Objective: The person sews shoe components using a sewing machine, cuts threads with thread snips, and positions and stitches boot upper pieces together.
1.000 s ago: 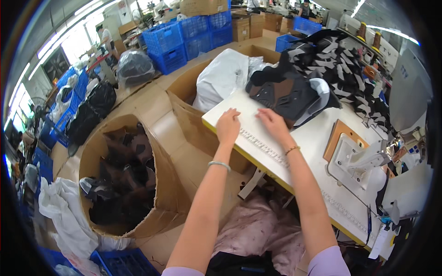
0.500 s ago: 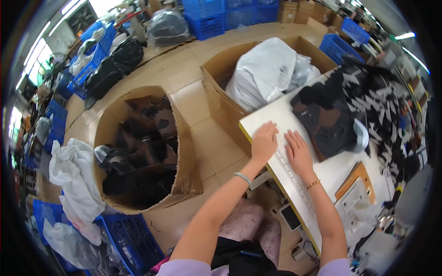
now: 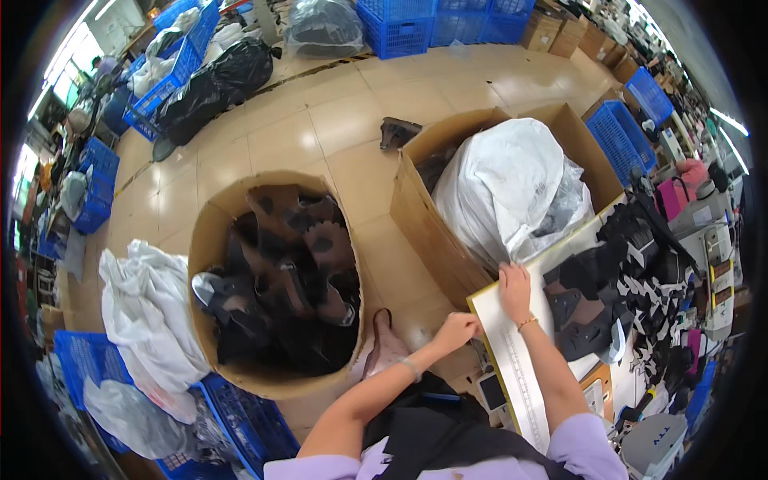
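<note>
My left hand (image 3: 458,330) is closed, with its curled fingers at the yellow-trimmed edge of the white worktable (image 3: 506,352); whatever they grip, if anything, is hidden. Laid over the table's far end is my right hand (image 3: 514,290), its fingers stretched out beside a big white sack (image 3: 512,176). To the right of that hand, a stack of black and brown cut shoe pieces (image 3: 578,316) lies on the tabletop. A printed ruler strip (image 3: 516,376) runs along the table by my right forearm.
A round cardboard bin (image 3: 358,268) of dark shoe pieces stands on the left. The white sack fills a cardboard box (image 3: 436,232) beyond the table. One dark piece (image 3: 398,134) lies on the floor behind it. A blue crate (image 3: 240,424) and white bags (image 3: 148,304) sit at lower left.
My view has shifted leftward. My left hand has come off the tabletop to its edge and closed; my right hand has moved to the table's far end. My legs have shifted left.
</note>
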A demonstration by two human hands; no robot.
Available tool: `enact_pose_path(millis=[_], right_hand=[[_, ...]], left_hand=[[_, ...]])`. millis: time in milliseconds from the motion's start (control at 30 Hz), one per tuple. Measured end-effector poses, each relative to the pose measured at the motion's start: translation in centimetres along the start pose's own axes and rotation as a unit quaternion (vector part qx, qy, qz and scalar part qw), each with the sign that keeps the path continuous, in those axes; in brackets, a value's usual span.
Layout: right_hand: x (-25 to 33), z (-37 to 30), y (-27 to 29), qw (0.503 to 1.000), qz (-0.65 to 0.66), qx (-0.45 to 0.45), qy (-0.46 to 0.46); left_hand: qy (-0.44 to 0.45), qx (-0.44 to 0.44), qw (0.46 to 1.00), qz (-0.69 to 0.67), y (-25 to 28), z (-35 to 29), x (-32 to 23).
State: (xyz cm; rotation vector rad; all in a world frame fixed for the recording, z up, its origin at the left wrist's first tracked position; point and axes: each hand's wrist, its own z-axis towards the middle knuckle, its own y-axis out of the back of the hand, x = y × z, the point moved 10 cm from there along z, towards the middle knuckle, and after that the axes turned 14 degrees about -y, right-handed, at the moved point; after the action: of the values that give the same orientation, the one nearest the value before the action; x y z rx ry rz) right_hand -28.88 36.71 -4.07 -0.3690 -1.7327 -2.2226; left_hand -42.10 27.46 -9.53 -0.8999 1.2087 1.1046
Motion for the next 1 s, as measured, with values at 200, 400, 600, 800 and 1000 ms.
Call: enact_pose_path(millis=[200,400,600,800,1000], right_hand=[[1.2,0.8,-2.4,0.995,-0.080,0.053,0.028],[2.5,1.7,-3.6,0.994,-0.079,0.069,0.019],[7.2,14.8,-9.8,0.987,0.086,0.104,-0.091],[6.5,34.5,-18.4,0.914,0.267,0.140,-0.273],[-1.1,52.7,-34.2,0.839,0.208,0.008,-0.503]], left_hand=[[0.201,-0.174,0.956,0.126,19.6,-1.7,7.1],[0.141,-0.040,0.966,0.212,26.3,10.8,9.9],[0.229,-0.121,0.954,0.151,35.6,18.6,14.0],[0.344,-0.135,0.919,0.136,50.0,29.3,22.6],[0.288,0.060,0.905,0.308,58.6,50.8,39.6]])
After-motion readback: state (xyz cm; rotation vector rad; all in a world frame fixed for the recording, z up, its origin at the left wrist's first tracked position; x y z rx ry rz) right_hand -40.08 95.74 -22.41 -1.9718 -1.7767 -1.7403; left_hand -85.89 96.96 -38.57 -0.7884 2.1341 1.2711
